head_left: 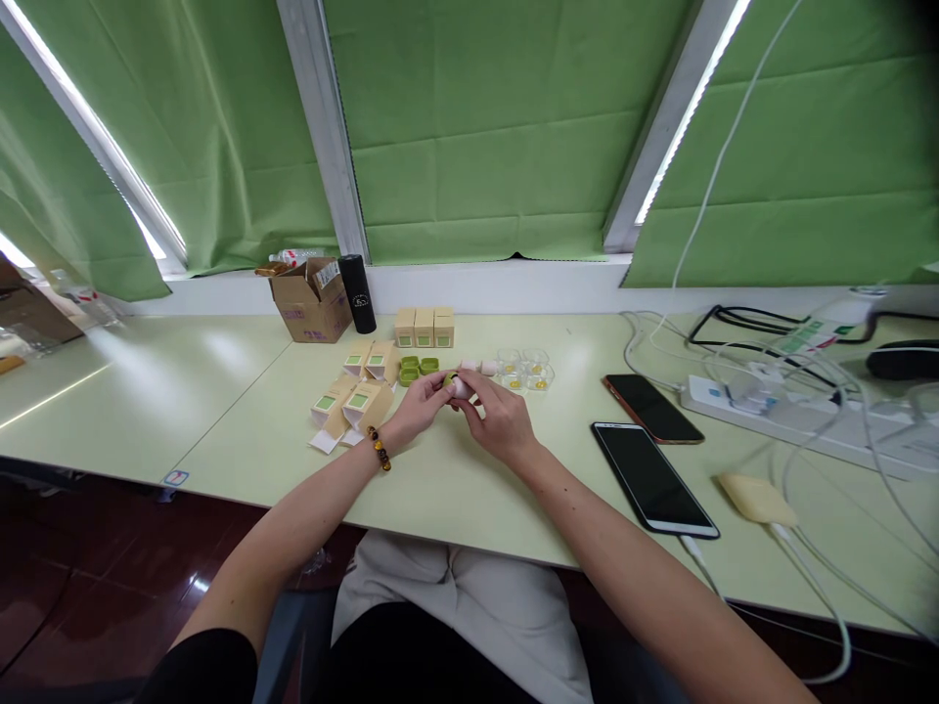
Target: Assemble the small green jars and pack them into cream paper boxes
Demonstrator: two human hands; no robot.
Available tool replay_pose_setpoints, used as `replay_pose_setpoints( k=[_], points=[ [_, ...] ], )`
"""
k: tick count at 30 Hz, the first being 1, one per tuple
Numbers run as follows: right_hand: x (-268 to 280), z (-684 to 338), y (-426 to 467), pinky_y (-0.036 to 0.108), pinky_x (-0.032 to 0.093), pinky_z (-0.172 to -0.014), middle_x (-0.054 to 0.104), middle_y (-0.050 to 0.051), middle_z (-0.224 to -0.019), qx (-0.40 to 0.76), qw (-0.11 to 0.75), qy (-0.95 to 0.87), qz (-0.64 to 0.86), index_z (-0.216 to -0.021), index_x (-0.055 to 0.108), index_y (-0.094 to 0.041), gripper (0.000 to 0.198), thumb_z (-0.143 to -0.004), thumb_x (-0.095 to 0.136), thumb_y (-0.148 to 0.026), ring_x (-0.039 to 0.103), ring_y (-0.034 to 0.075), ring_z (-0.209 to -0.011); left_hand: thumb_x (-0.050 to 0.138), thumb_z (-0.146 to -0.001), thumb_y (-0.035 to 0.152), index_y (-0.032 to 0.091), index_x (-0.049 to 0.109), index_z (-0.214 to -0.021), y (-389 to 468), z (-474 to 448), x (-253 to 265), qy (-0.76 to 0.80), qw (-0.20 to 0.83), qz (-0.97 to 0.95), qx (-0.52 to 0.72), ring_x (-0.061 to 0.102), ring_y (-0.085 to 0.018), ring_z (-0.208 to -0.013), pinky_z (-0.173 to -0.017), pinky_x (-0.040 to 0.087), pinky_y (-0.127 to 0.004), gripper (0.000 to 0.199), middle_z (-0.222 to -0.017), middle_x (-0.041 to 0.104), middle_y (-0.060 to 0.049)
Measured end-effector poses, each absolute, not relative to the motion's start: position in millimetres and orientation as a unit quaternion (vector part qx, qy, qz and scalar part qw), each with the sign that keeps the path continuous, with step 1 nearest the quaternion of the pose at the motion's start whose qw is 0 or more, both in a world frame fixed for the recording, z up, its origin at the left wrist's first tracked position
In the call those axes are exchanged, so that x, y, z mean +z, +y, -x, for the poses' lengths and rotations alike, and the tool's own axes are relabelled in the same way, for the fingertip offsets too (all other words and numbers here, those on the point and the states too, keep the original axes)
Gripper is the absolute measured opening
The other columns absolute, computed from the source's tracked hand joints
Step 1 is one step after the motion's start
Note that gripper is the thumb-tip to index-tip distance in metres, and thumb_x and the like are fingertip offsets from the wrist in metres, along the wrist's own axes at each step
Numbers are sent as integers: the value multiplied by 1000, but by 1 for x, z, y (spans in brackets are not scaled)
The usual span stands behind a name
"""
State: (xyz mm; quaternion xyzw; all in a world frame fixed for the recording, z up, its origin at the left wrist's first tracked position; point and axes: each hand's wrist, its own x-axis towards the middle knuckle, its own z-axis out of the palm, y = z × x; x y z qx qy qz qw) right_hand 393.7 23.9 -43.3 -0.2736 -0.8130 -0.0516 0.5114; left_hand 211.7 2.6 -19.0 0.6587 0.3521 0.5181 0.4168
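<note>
My left hand [420, 409] and my right hand [505, 420] meet over the table, fingers closed around a small green-and-white piece [461, 389]. Fingers cover much of it, so its exact kind is unclear. Just behind my left hand sit several small green square containers [409, 363]. Small pale pink-white cylinders [487, 368] lie behind my right hand. To their right stand several clear plastic cups [537, 372] with yellow bits inside. Opened small cream boxes [369, 403] with green labels are left of my hands. Closed cream boxes [424, 329] stand in a row farther back.
A cardboard box [312, 308] and a black bottle [357, 295] stand by the wall. Two phones [655, 479], a yellow charging case [757, 501], a white power strip [799, 416] and tangled cables occupy the right side. The table's front edge [469, 548] runs before my lap.
</note>
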Motion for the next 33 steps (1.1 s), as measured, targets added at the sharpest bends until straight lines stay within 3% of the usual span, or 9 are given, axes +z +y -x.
replay_pose_setpoints(
  k=[13, 25, 29, 33],
  points=[
    [-39, -390, 21, 41, 69, -95, 78, 20, -133, -99, 495, -822, 264, -140, 66, -15, 37, -111, 47, -27, 79, 30, -119, 78, -91, 59, 15, 75, -125, 4, -215, -23, 368, 387, -633, 560, 74, -25, -109, -105, 59, -43, 55, -120, 79, -14],
    [-41, -391, 22, 44, 69, -99, 75, 22, -138, -106, 503, -821, 247, -144, 65, -14, 40, -109, 48, -25, 77, 32, -123, 75, -93, 63, 14, 70, -131, 3, -222, -32, 377, 338, -616, 604, 72, -26, -118, -105, 58, -42, 62, -126, 77, -17],
    [-42, -392, 24, 46, 67, -104, 75, 20, -138, -89, 505, -818, 261, -148, 63, -16, 42, -110, 48, -29, 76, 31, -125, 73, -95, 63, 15, 70, -134, 0, -219, -27, 349, 377, -632, 581, 72, -27, -119, -109, 57, -44, 62, -127, 76, -17],
    [-44, -391, 24, 48, 66, -106, 74, 20, -139, -79, 497, -825, 259, -153, 59, -17, 46, -112, 42, -29, 74, 31, -127, 86, -83, 64, 15, 70, -132, 1, -218, -26, 328, 421, -633, 561, 72, -26, -115, -107, 56, -40, 72, -122, 77, -15]
  ],
)
